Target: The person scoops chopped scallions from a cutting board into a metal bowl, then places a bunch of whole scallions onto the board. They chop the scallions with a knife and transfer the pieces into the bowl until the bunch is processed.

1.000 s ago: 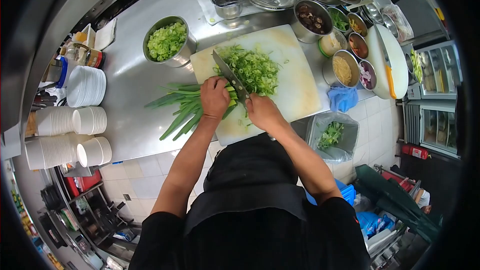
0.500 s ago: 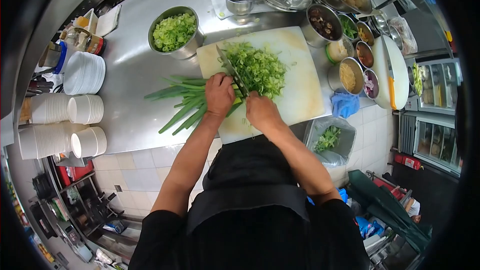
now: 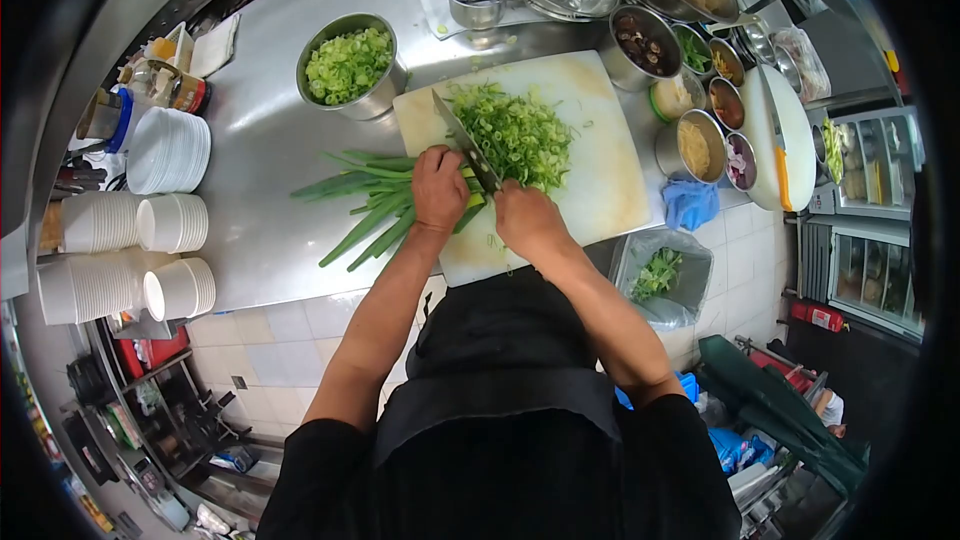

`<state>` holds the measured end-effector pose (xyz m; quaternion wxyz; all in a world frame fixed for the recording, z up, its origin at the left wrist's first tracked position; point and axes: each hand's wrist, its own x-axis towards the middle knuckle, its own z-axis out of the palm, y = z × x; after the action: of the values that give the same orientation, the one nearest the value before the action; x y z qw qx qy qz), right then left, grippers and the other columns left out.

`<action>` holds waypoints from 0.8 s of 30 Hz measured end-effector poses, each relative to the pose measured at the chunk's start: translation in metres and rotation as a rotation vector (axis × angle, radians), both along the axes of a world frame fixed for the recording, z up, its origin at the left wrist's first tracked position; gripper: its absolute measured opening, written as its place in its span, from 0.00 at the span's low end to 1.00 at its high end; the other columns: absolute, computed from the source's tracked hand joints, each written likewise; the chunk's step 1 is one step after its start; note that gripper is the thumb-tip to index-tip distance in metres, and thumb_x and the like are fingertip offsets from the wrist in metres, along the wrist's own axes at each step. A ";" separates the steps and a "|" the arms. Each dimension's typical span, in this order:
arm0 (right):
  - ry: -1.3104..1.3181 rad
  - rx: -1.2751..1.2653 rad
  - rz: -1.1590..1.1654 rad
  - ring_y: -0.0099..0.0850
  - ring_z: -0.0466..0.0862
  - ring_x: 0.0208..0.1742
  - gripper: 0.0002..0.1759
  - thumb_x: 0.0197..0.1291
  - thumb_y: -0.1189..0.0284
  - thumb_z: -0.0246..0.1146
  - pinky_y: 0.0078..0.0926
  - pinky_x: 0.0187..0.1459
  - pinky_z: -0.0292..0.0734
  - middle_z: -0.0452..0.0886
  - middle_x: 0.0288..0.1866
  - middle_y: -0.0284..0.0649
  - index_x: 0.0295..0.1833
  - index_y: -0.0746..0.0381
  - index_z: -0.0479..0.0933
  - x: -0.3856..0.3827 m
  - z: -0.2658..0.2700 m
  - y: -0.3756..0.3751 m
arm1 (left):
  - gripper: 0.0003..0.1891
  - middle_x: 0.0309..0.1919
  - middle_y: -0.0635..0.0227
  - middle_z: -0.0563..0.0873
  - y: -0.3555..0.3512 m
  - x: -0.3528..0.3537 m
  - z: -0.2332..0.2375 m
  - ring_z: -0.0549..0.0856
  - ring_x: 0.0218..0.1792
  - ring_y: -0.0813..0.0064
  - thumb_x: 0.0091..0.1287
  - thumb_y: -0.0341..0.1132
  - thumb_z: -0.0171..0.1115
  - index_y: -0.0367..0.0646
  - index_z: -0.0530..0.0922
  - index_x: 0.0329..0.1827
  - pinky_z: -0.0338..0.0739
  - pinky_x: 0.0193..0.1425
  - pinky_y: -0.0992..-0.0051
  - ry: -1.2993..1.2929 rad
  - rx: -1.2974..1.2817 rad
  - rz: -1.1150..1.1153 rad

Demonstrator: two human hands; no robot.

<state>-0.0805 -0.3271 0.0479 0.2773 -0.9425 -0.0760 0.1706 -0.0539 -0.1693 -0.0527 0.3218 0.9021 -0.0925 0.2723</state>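
My left hand [image 3: 440,188] is closed over a bunch of green onions [image 3: 385,205], pressing it at the left edge of the white cutting board [image 3: 610,165]. The long green leaves stretch left over the steel table. In my right hand [image 3: 528,220] is the handle of a kitchen knife [image 3: 468,140]; its blade points away and to the left, right beside my left fingers. A heap of sliced green onions [image 3: 515,135] lies on the board to the right of the blade. Behind the board's left corner, a steel pot [image 3: 380,95] holds more sliced green onion.
Stacked white plates [image 3: 170,152] and paper bowls [image 3: 180,288] line the table's left side. Several ingredient containers, one with pale shreds [image 3: 693,147], stand right of the board. A second knife [image 3: 782,175] rests on a round board. A lined bin [image 3: 690,285] holds green scraps below the edge.
The knife blade has tilted slightly, showing more of its flat side. Both hands keep nearly the same place and grip.
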 end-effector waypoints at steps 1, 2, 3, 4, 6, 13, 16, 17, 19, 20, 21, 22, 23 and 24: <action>0.018 -0.012 0.029 0.59 0.84 0.36 0.11 0.60 0.76 0.54 0.54 0.41 0.79 0.82 0.30 0.62 0.42 0.74 0.73 -0.003 0.013 -0.007 | 0.10 0.39 0.58 0.77 0.000 0.002 0.002 0.78 0.41 0.52 0.51 0.21 0.56 0.41 0.77 0.37 0.74 0.45 0.58 0.006 -0.015 -0.001; 0.047 -0.022 0.062 0.59 0.84 0.36 0.11 0.60 0.76 0.54 0.54 0.41 0.79 0.82 0.30 0.63 0.42 0.74 0.73 -0.011 0.025 -0.012 | 0.11 0.39 0.57 0.77 0.001 0.000 0.002 0.78 0.42 0.51 0.51 0.20 0.54 0.41 0.77 0.38 0.74 0.46 0.58 0.022 -0.028 0.002; 0.051 -0.023 0.065 0.59 0.84 0.36 0.11 0.60 0.76 0.54 0.54 0.41 0.79 0.82 0.30 0.63 0.42 0.74 0.73 -0.019 0.037 -0.015 | 0.11 0.39 0.57 0.77 0.001 0.000 0.002 0.78 0.42 0.51 0.51 0.20 0.54 0.41 0.77 0.38 0.74 0.46 0.58 0.026 -0.029 0.005; 0.070 -0.051 0.069 0.59 0.84 0.36 0.11 0.60 0.75 0.54 0.54 0.41 0.79 0.82 0.30 0.63 0.42 0.74 0.73 -0.027 0.048 -0.018 | 0.10 0.38 0.58 0.78 0.001 0.000 0.001 0.78 0.41 0.52 0.52 0.21 0.55 0.41 0.77 0.37 0.74 0.45 0.58 0.012 -0.027 0.014; 0.108 -0.098 0.072 0.58 0.85 0.36 0.10 0.60 0.75 0.54 0.54 0.41 0.80 0.82 0.31 0.63 0.40 0.73 0.73 -0.037 0.058 -0.016 | 0.09 0.38 0.59 0.78 0.001 0.002 0.002 0.78 0.40 0.53 0.52 0.21 0.56 0.41 0.77 0.36 0.74 0.43 0.59 -0.006 -0.026 0.025; 0.004 -0.013 -0.006 0.59 0.84 0.36 0.08 0.58 0.76 0.55 0.53 0.40 0.80 0.82 0.32 0.63 0.39 0.72 0.73 0.000 -0.006 0.007 | 0.11 0.39 0.57 0.77 0.002 -0.004 0.000 0.78 0.42 0.52 0.51 0.20 0.55 0.41 0.77 0.37 0.75 0.45 0.58 0.038 -0.042 0.016; 0.058 -0.013 0.024 0.62 0.82 0.36 0.13 0.68 0.69 0.53 0.57 0.42 0.77 0.80 0.29 0.64 0.42 0.71 0.73 -0.014 0.025 -0.008 | 0.10 0.39 0.58 0.77 0.001 -0.001 0.001 0.78 0.41 0.52 0.51 0.21 0.56 0.41 0.76 0.37 0.75 0.44 0.58 0.006 -0.046 0.027; 0.061 -0.014 0.027 0.62 0.82 0.36 0.13 0.68 0.69 0.53 0.57 0.42 0.77 0.80 0.29 0.64 0.42 0.71 0.73 -0.024 0.035 -0.011 | 0.10 0.39 0.57 0.77 0.001 -0.001 0.002 0.78 0.41 0.52 0.51 0.20 0.56 0.41 0.77 0.37 0.75 0.44 0.58 -0.006 -0.047 0.035; 0.113 -0.064 0.047 0.62 0.82 0.35 0.13 0.68 0.70 0.53 0.57 0.42 0.77 0.80 0.29 0.64 0.42 0.71 0.72 -0.037 0.051 -0.014 | 0.11 0.39 0.57 0.77 0.002 -0.001 -0.002 0.78 0.41 0.51 0.51 0.20 0.55 0.40 0.77 0.37 0.75 0.44 0.58 0.016 -0.063 0.038; 0.182 -0.125 0.084 0.59 0.85 0.38 0.12 0.59 0.77 0.53 0.54 0.43 0.79 0.83 0.33 0.62 0.45 0.75 0.72 -0.035 0.053 -0.008 | 0.12 0.39 0.56 0.77 0.002 -0.001 -0.003 0.78 0.41 0.51 0.51 0.19 0.53 0.40 0.77 0.38 0.75 0.45 0.58 0.035 -0.076 0.038; 0.182 -0.125 0.084 0.59 0.85 0.38 0.12 0.59 0.77 0.53 0.54 0.43 0.79 0.83 0.33 0.62 0.45 0.75 0.72 -0.033 0.043 -0.003 | 0.12 0.39 0.56 0.77 0.002 0.000 -0.003 0.78 0.41 0.51 0.51 0.19 0.53 0.40 0.77 0.38 0.75 0.45 0.58 0.036 -0.077 0.038; 0.101 -0.088 0.069 0.59 0.85 0.38 0.11 0.59 0.77 0.53 0.54 0.43 0.79 0.83 0.32 0.62 0.44 0.75 0.72 -0.027 0.019 0.003 | 0.11 0.39 0.57 0.77 0.002 0.000 -0.001 0.78 0.41 0.51 0.51 0.20 0.55 0.40 0.77 0.37 0.75 0.44 0.58 0.018 -0.060 0.042; 0.021 -0.049 0.054 0.59 0.85 0.38 0.11 0.60 0.77 0.53 0.55 0.43 0.79 0.83 0.32 0.63 0.43 0.75 0.73 -0.020 -0.004 0.008 | 0.11 0.38 0.58 0.77 0.001 -0.001 0.000 0.78 0.41 0.52 0.51 0.20 0.56 0.41 0.77 0.37 0.75 0.43 0.58 0.000 -0.043 0.046; -0.009 0.019 0.012 0.59 0.84 0.36 0.10 0.60 0.77 0.53 0.55 0.42 0.79 0.81 0.30 0.65 0.41 0.75 0.73 -0.010 -0.012 0.016 | 0.11 0.38 0.58 0.77 0.001 -0.002 -0.001 0.78 0.41 0.52 0.51 0.20 0.56 0.41 0.77 0.37 0.75 0.43 0.58 -0.001 -0.039 0.043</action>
<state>-0.0901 -0.3116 0.0360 0.2847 -0.9401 -0.0847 0.1673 -0.0560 -0.1682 -0.0539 0.3334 0.8973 -0.0677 0.2814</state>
